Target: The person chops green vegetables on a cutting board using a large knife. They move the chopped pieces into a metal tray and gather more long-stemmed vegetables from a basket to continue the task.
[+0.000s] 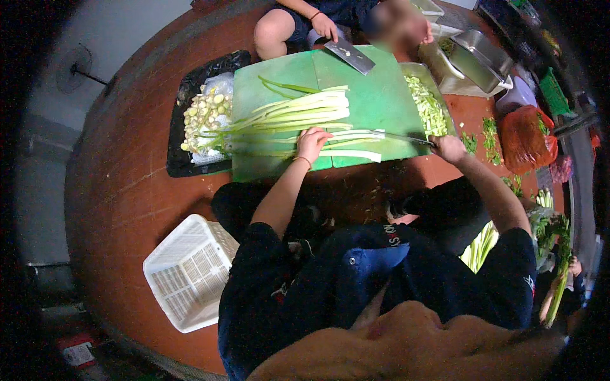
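Long green-and-white stalks, which look like garlic shoots or leeks (pixel 305 108), lie in a bundle across the green cutting boards (pixel 381 100). My left hand (pixel 313 143) rests on a few stalks at the near side of the boards, fingers bent over them. My right hand (pixel 448 148) grips the dark handle of a knife (pixel 405 138); its blade points left, over the white ends of the near stalks. How much of the blade touches them cannot be told. Another person's hand (pixel 325 26) holds a cleaver (pixel 350 55) flat on the far edge of the boards.
Left of the boards stands a black tray (pixel 176 143) with cut root ends; right, a metal tray (pixel 448 114) of chopped green pieces. A white plastic basket (pixel 190 281) lies at lower left. A red plastic bag (pixel 529 140) and a white bin (pixel 469 88) stand right.
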The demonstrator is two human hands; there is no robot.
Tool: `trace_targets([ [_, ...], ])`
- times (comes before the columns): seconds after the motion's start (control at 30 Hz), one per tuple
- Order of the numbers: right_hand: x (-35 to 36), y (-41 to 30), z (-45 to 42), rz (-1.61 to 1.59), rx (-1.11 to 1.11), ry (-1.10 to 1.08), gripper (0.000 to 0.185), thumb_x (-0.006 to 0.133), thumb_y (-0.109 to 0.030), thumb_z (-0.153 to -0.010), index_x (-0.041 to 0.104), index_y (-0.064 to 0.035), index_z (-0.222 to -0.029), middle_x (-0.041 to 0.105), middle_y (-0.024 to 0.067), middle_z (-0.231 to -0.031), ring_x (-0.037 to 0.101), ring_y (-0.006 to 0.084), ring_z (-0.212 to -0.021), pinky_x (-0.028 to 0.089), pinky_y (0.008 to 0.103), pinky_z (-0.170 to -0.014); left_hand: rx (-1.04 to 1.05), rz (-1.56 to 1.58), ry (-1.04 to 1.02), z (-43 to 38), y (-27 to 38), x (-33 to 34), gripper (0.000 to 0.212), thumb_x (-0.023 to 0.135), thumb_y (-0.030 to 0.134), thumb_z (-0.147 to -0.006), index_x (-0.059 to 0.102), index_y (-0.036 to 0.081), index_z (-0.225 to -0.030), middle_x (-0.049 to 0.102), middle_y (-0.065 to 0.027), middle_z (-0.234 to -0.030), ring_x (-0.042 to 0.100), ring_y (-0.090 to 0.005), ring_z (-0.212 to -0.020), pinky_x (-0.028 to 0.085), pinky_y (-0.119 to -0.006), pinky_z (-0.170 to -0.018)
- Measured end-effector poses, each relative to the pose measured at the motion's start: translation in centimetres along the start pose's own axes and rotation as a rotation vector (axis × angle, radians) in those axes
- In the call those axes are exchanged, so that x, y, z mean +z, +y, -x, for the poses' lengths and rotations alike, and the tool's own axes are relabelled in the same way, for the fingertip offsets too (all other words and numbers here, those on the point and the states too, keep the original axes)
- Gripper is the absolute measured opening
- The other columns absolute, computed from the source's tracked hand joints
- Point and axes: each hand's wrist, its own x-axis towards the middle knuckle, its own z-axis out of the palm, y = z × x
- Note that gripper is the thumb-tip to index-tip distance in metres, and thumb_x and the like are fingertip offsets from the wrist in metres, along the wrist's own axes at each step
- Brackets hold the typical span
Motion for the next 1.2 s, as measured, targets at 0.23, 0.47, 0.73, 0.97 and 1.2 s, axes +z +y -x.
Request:
trace_targets([
  [0.23,3.1,-1.0,-0.5,-0.190,-0.035,0.109,0.023,0.067,-0.027,-0.088,0.064,-0.0085,-0.100,0.066,0.0223,-0.076,0.066,0.0433,-0.075,0.053,0.0534,-0.068,0.025,-0.120,-0.103,0.1,-1.0,-1.6,0.016,0.070,0.018,-0.090,0.078,0.027,-0.100,0.069,0.0004,-0.113,0.059,-0.0286,-0.108,0.048,-0.042,-0.097],
  [0.47,0.8,-4.0,2.1,-0.302,0.081,0.308,0.022,0.067,-0.027,-0.091,0.064,-0.0080,-0.103,0.067,0.0229,-0.079,0.066,0.0441,-0.077,0.052,0.0541,-0.068,-0.232,-0.132,0.067,0.0,-3.9,-7.3,0.015,0.070,0.014,-0.091,0.075,0.014,-0.105,0.070,-0.0045,-0.116,0.060,-0.0315,-0.113,0.051,-0.043,-0.099],
  [0.73,2.2,-4.5,1.1,-0.102,-0.093,0.156,0.020,0.067,-0.025,-0.088,0.064,-0.0093,-0.100,0.067,0.0217,-0.077,0.068,0.0412,-0.076,0.054,0.0529,-0.069,-0.168,-0.381,-0.085,-2.6,-2.5,-6.5,0.015,0.073,0.020,-0.087,0.077,0.019,-0.102,0.071,-0.0032,-0.108,0.061,-0.0296,-0.109,0.050,-0.045,-0.098],
  [0.97,-0.9,-6.7,2.1,-0.107,-0.099,0.109,0.029,0.072,-0.025,-0.086,0.066,-0.0112,-0.111,0.069,0.0181,-0.079,0.068,0.0411,-0.077,0.055,0.0510,-0.071,0.041,-0.100,-0.078,-2.9,-1.3,-0.5,0.019,0.072,0.021,-0.087,0.077,0.019,-0.105,0.069,-0.0046,-0.110,0.062,-0.0308,-0.107,0.050,-0.044,-0.097],
  [1.2,-3.4,-11.2,-0.3,-0.168,-0.104,0.213,0.025,0.070,-0.022,-0.088,0.064,-0.0099,-0.109,0.069,0.0217,-0.081,0.068,0.0416,-0.076,0.054,0.0525,-0.069,-0.343,-0.385,-0.147,-1.0,-5.9,-8.4,0.023,0.080,0.025,-0.081,0.077,0.019,-0.103,0.069,-0.0066,-0.115,0.058,-0.0354,-0.116,0.045,-0.049,-0.106],
])
